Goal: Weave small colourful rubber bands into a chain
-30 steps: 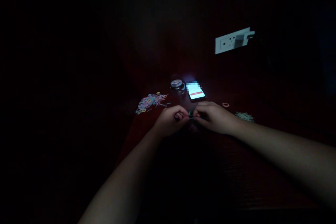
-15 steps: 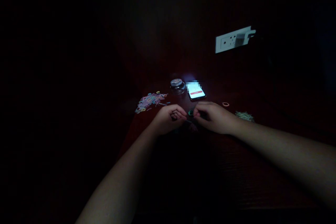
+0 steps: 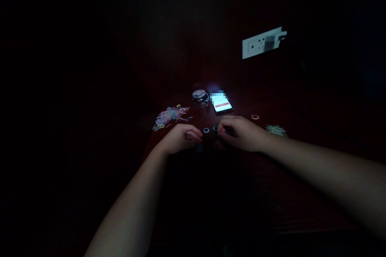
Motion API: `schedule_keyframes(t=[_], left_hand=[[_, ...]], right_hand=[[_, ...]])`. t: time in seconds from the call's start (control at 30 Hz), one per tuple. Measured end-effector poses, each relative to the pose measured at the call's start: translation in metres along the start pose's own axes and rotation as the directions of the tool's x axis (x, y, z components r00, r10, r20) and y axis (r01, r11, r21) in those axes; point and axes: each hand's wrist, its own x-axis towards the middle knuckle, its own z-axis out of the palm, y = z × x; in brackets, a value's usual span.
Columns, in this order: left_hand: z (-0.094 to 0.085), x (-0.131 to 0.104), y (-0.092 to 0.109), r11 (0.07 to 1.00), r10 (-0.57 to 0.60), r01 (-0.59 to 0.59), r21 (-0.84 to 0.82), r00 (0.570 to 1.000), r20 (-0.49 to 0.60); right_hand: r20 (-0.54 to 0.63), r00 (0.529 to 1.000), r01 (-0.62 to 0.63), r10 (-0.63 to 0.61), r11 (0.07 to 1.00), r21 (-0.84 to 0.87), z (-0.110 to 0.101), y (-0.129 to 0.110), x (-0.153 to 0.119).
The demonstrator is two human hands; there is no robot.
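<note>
My left hand (image 3: 183, 138) is over the dark red table with its fingers curled; whether anything small is between them is too dark to tell. Just right of its fingertips lies a light blue ring (image 3: 206, 130). My right hand (image 3: 237, 131) has its thumb and fingers pressed together beside a green ring (image 3: 215, 128), and what they hold, if anything, is too small to make out. Between the hands, nearer me, is a dim pinkish bunch (image 3: 218, 145). A pile of colourful small bands (image 3: 171, 116) lies beyond my left hand.
A clear jar with a lid (image 3: 200, 97) stands beside a lit phone (image 3: 222, 102) behind the hands. An orange ring (image 3: 255, 117) and a pale green pile (image 3: 276, 130) lie to the right. A wall socket (image 3: 261, 43) holds a plug.
My left hand has moved left, away from my right hand, and the light blue ring now shows between them. The whole view has shifted slightly.
</note>
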Motion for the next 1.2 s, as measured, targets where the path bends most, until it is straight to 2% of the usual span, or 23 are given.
schedule_keyframes(t=[0.13,0.23,0.27,0.33,0.4,0.47,0.5,0.57,0.7,0.9,1.07,1.2], left_hand=[[0.002,0.000,-0.001,1.000,-0.006,0.005,0.019,1.000,0.028],[0.000,0.000,-0.001,1.000,0.023,-0.023,0.014,1.000,-0.004],[-0.002,0.001,-0.003,0.999,0.039,-0.039,0.006,0.998,-0.049],[-0.006,0.004,-0.010,0.998,0.070,-0.070,0.008,0.974,-0.218],[-0.011,0.008,-0.022,0.996,0.079,-0.058,0.061,0.893,-0.442],[-0.014,0.012,-0.035,0.989,0.049,0.038,0.143,0.827,-0.560],[-0.015,0.013,-0.040,0.975,0.028,0.102,0.196,0.824,-0.566],[-0.014,0.015,-0.047,0.932,-0.015,0.205,0.299,0.847,-0.531],[-0.008,0.015,-0.047,0.863,-0.039,0.257,0.435,0.892,-0.450],[-0.005,0.016,-0.045,0.812,-0.099,0.336,0.477,0.885,-0.456],[-0.004,0.016,-0.044,0.828,-0.057,0.310,0.467,0.876,-0.479],[-0.002,0.015,-0.039,0.803,-0.024,0.316,0.505,0.864,-0.502]], right_hand=[[0.006,1.000,0.003,-0.003,1.000,-0.002,0.001,0.000,0.001],[-0.003,1.000,0.011,-0.011,1.000,0.001,0.002,-0.001,0.001],[-0.006,1.000,0.014,-0.014,1.000,0.005,0.002,-0.001,0.001],[-0.005,1.000,0.020,-0.020,1.000,0.013,0.001,-0.002,0.001],[-0.005,1.000,0.018,-0.018,1.000,0.018,0.001,-0.002,0.001],[-0.008,1.000,0.016,-0.015,1.000,0.022,0.001,-0.001,0.001],[-0.009,1.000,0.014,-0.014,1.000,0.023,0.001,-0.001,0.001],[-0.010,1.000,0.010,-0.010,1.000,0.019,0.002,-0.001,0.001],[-0.019,1.000,0.002,-0.001,1.000,0.005,0.003,-0.002,0.003],[-0.026,0.999,-0.023,0.024,0.999,0.024,0.004,-0.001,0.004],[-0.029,0.999,-0.013,0.013,1.000,0.025,0.003,0.000,0.003],[-0.031,0.999,-0.009,0.010,1.000,0.021,0.002,-0.002,0.003]])
